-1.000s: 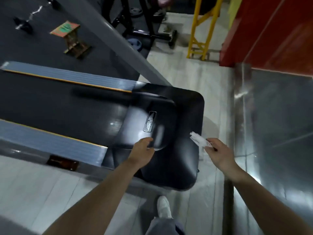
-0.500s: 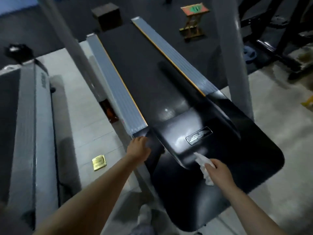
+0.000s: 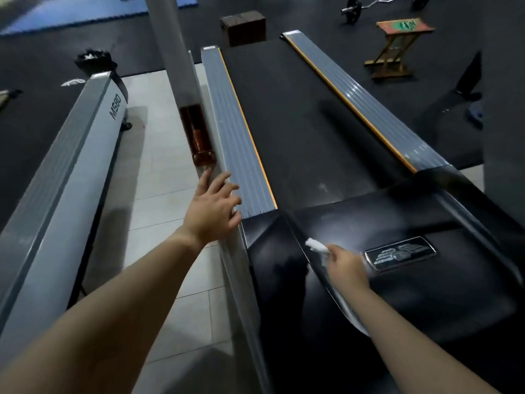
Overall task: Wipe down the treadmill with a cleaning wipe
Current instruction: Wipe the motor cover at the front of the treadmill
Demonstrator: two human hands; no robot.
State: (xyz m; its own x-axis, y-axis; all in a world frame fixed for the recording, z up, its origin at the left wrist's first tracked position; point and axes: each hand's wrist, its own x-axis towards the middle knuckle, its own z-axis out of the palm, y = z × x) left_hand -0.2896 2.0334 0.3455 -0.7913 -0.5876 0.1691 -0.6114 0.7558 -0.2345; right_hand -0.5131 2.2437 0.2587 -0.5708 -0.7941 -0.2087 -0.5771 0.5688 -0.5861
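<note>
We stand in a gym: a treadmill with a black belt and grey side rails stretches ahead of us, a second grey machine marked "M580" runs alongside it, and a curl bar loaded with weight plates lies on dark rubber flooring near a blue exercise mat and a small wooden box.

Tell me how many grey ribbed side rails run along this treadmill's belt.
2. The left side rail lies under the fingers of the left hand; the right side rail runs along the belt's far edge.
</note>
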